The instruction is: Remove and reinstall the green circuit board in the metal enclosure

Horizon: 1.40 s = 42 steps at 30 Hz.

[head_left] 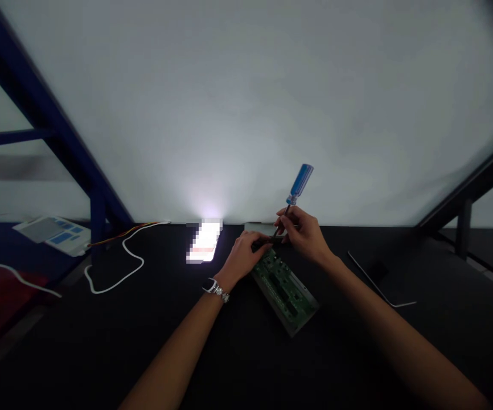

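A green circuit board (287, 293) in a pale metal frame lies slanted on the black table. My left hand (244, 253) grips its far end, thumb and fingers closed around a dark part there. In my right hand (308, 230) is a screwdriver (300, 183) with a blue handle, its thin dark shaft pinched between the fingers. The shaft leans down and left, its tip close to the board's far end beside my left fingertips. Shadow and fingers hide exactly what the tip touches. A pale flat thing lies behind both hands, partly covered.
A brightly lit phone-like screen (206, 242) stands left of my hands, near the wall. White cable (133, 273) curls across the table's left side, close to a white and blue panel (56, 234). A thin bent rod (374, 285) lies right. Blue frame bars (58, 108) rise at left.
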Tool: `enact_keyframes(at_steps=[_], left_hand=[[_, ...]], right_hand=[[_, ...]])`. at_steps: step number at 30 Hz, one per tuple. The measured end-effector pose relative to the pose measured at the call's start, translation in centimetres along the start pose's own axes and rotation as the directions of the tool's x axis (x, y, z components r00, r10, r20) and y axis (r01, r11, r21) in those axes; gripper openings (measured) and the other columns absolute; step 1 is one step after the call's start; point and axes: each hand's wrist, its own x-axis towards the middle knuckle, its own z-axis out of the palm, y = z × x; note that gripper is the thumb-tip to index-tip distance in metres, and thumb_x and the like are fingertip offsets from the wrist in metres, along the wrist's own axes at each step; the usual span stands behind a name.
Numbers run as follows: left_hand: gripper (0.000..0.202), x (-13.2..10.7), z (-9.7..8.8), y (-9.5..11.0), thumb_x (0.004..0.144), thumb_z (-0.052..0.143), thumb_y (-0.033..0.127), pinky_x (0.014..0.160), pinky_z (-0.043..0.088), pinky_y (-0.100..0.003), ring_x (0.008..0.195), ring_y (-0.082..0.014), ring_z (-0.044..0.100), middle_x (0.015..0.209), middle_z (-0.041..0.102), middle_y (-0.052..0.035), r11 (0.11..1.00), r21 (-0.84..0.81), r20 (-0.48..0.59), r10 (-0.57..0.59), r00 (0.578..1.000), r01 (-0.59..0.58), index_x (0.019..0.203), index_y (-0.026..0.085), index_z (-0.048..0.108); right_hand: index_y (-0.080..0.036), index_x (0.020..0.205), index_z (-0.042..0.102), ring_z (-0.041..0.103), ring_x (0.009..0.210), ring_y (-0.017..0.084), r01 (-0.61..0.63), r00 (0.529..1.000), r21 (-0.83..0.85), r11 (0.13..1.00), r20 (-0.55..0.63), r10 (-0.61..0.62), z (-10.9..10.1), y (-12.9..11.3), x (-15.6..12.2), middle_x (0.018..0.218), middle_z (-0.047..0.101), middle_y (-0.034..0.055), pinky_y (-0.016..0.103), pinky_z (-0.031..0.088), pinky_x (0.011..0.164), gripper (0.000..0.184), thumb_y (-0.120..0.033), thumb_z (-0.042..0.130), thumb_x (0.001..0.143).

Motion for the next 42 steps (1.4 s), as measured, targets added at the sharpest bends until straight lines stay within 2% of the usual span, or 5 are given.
enact_keyframes(at_steps=[12,16,28,34,42], left_hand=[[0.014,-0.6,-1.2,-0.2,0.089,0.061,0.03,0.077,0.046,-0.033,0.083,-0.0194,0.061,0.086,0.071,-0.0029,0.998,0.061,0.102,0.028,0.994,-0.035,0.092,0.024,0.073],[0.019,-0.9,-1.8,-0.1,0.092,0.056,0.031,0.076,0.046,-0.034,0.084,-0.0198,0.059,0.09,0.072,-0.0032,0.995,0.087,0.087,0.036,0.996,-0.044,0.096,0.024,0.073],[0.023,-1.6,-2.4,-1.4,0.094,0.052,0.028,0.079,0.046,-0.033,0.091,-0.0193,0.059,0.095,0.068,-0.0044,0.998,0.059,-0.05,0.009,0.999,-0.006,0.104,0.025,0.072],[0.015,-1.8,-2.7,-2.2,0.086,0.063,0.028,0.07,0.046,-0.031,0.076,-0.0172,0.06,0.087,0.071,-0.003,0.993,0.033,-0.071,-0.109,0.992,0.112,0.096,0.023,0.073],[0.019,-1.8,-2.9,-2.1,0.085,0.063,0.038,0.061,0.042,-0.027,0.066,-0.015,0.057,0.074,0.069,-0.0005,0.99,-0.007,-0.1,-0.138,0.985,0.138,0.083,0.02,0.071]], right_hand=[[-0.018,0.1,0.057,0.062,0.066,0.015,0.005,0.981,0.189,0.982,-0.194,0.032,-0.7,-0.3,-0.7,0.089,0.066,0.0065,0.025,0.054,0.048,0.027,-0.041,0.061,0.087],[-0.017,0.098,0.058,0.063,0.062,0.015,-0.053,0.962,0.259,0.964,-0.246,0.119,-1.2,0.7,-2.0,0.083,0.067,0.0055,0.025,0.054,0.045,0.03,-0.043,0.064,0.084],[-0.017,0.106,0.056,0.065,0.06,0.017,-0.238,0.915,0.499,0.833,-0.171,0.364,0.5,3.4,-5.5,0.081,0.071,0.0052,0.026,0.051,0.042,0.041,-0.042,0.072,0.076],[-0.017,0.102,0.057,0.065,0.058,0.016,-0.296,0.893,0.554,0.778,-0.128,0.431,0.3,3.2,-6.1,0.081,0.072,0.0051,0.025,0.051,0.041,0.04,-0.038,0.074,0.073],[-0.017,0.1,0.058,0.065,0.057,0.015,-0.314,0.882,0.582,0.751,-0.114,0.457,0.3,3.1,-6.0,0.079,0.072,0.0047,0.023,0.052,0.041,0.036,-0.035,0.074,0.074]])
